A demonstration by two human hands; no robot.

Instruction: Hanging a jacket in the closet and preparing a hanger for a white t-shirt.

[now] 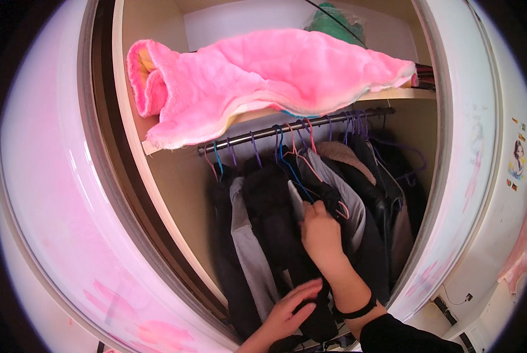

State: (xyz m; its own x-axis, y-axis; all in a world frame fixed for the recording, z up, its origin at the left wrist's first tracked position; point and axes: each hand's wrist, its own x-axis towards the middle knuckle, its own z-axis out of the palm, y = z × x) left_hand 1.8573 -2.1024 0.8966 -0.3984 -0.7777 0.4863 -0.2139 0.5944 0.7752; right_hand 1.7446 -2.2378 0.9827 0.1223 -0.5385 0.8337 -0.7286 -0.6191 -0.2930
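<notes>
Touching blue hgr, R grip curled; L grip half-spread

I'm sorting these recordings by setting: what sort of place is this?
An open wardrobe, probably in a home: dark clothes hang on hangers from a metal rail, and a fluffy pink cloth lies on the shelf above.

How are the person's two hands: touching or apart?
Apart: the head view shows dark clothing between the left hand and the right hand.
</notes>
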